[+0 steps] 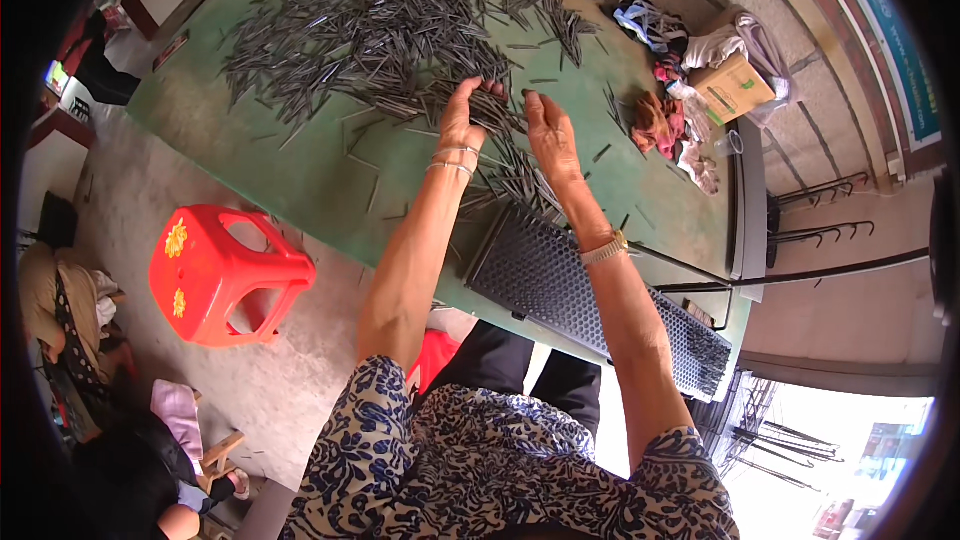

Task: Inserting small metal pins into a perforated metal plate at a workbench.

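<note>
A large heap of thin dark sticks (pixel 350 35), pointed like pen refills or rods, is spread across the green tabletop (pixel 600 155). At the heap's near edge my left hand (pixel 462 122) is open, palm turned inward, thumb apart from the fingers. Facing it, my right hand (pixel 552 135) is also open, fingers stretched forward over the table. Loose sticks (pixel 512 155) lie between the two hands and trail toward me. A long black rack full of round holes (pixel 545 275) sits at the table's near edge, partly covered by my right forearm; its right end holds upright sticks.
A red plastic stool (pixel 220 275) stands on the floor to the left. At the far right are a cardboard box (pixel 735 88), crumpled cloths (pixel 660 125) and a clear cup (pixel 730 144). Another person (pixel 125 480) sits at lower left. Metal hooks (pixel 820 232) project at the right.
</note>
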Action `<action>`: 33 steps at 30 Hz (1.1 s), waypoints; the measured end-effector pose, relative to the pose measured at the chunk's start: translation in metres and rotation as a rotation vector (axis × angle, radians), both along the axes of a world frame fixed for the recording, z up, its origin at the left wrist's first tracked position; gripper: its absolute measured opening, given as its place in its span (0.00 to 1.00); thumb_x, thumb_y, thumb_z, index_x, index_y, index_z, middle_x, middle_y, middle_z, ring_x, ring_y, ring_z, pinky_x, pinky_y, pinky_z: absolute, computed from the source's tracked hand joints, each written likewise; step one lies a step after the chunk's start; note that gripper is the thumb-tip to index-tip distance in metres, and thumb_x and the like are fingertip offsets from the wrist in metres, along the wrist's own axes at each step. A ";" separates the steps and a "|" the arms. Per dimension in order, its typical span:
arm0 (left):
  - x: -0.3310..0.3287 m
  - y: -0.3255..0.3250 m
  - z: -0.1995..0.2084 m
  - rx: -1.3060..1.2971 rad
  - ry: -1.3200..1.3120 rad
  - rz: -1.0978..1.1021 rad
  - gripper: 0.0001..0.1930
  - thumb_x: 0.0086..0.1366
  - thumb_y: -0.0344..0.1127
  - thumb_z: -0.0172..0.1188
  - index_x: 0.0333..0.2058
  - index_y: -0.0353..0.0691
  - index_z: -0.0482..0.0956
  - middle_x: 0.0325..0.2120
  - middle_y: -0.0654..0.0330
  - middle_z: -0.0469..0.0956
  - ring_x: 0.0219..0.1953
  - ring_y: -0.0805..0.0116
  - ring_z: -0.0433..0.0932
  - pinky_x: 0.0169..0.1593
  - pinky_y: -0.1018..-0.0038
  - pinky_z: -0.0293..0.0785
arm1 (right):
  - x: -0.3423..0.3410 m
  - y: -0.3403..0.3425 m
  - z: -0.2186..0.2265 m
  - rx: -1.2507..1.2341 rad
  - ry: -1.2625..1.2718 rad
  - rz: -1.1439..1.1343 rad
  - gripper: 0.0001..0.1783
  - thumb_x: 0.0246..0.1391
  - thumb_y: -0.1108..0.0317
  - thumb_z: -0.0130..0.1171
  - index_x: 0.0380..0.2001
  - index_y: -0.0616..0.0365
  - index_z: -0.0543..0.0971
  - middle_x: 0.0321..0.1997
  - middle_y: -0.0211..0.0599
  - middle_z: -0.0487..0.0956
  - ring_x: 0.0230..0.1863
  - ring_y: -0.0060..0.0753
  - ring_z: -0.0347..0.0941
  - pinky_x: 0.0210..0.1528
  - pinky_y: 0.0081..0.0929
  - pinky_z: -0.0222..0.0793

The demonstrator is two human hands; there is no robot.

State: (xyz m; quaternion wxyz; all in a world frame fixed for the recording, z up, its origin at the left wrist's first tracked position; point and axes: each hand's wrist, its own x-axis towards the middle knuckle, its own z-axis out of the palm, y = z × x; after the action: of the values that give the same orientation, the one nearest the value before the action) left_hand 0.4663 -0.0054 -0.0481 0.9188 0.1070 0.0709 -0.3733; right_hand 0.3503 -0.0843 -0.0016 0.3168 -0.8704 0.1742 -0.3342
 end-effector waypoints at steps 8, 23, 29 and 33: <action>-0.026 -0.003 0.002 0.140 -0.033 0.113 0.11 0.59 0.36 0.62 0.30 0.34 0.73 0.26 0.55 0.76 0.31 0.60 0.77 0.41 0.65 0.76 | 0.006 0.044 -0.009 0.655 0.082 0.057 0.25 0.64 0.53 0.43 0.51 0.65 0.71 0.46 0.40 0.77 0.45 0.34 0.73 0.43 0.33 0.72; -0.069 0.026 0.046 0.411 -0.195 0.259 0.17 0.54 0.40 0.70 0.29 0.32 0.74 0.23 0.57 0.76 0.22 0.67 0.76 0.27 0.73 0.76 | 0.019 0.067 -0.028 0.946 0.058 -0.047 0.25 0.66 0.50 0.39 0.56 0.56 0.70 0.47 0.44 0.76 0.45 0.37 0.73 0.45 0.32 0.70; -0.056 0.044 0.027 0.430 -0.158 0.280 0.08 0.53 0.28 0.66 0.24 0.30 0.76 0.19 0.58 0.75 0.19 0.68 0.74 0.25 0.72 0.75 | 0.005 0.092 -0.008 1.000 0.166 -0.034 0.25 0.64 0.56 0.46 0.56 0.66 0.68 0.48 0.45 0.76 0.45 0.31 0.72 0.42 0.23 0.66; -0.043 0.056 0.012 0.656 -0.354 0.426 0.06 0.52 0.29 0.65 0.25 0.34 0.77 0.17 0.64 0.74 0.16 0.72 0.70 0.23 0.77 0.69 | -0.001 0.067 -0.015 1.030 0.233 0.117 0.44 0.54 0.48 0.59 0.61 0.72 0.58 0.64 0.50 0.63 0.61 0.37 0.63 0.57 0.31 0.62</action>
State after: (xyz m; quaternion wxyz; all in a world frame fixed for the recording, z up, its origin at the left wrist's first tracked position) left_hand 0.4231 0.0505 -0.0356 0.8906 0.4390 0.0476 -0.1087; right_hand 0.3495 -0.0171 -0.0165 0.6997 -0.6418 0.3012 -0.0881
